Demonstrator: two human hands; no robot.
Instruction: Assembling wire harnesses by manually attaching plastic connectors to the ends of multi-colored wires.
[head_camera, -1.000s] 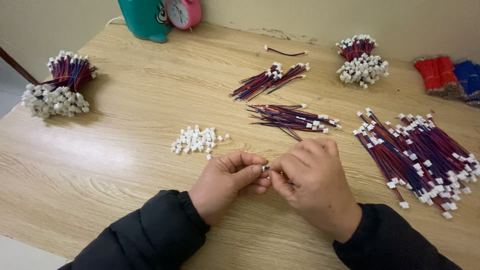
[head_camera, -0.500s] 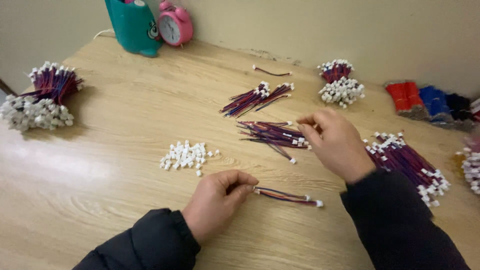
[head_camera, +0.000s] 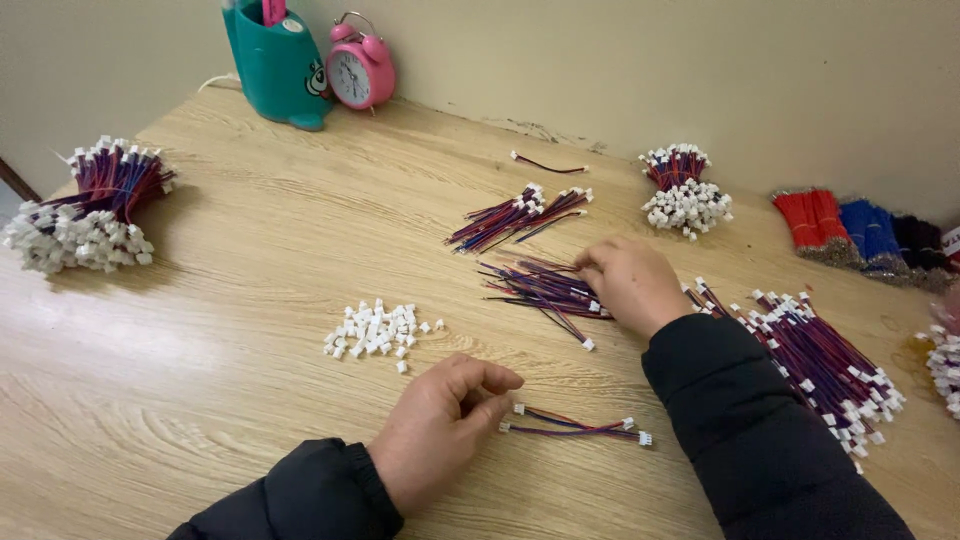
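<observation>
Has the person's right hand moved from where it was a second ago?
Yes. The right hand left the left hand and went up the table, away from the person, to the loose wires, nearer the back wall.

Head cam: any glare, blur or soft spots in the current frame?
Head view: a broad sheen washes out the wooden table at left; the right hand looks slightly soft, the left hand and the wire lead beside it are sharp; the right edge near the wire bundles blurs.
</observation>
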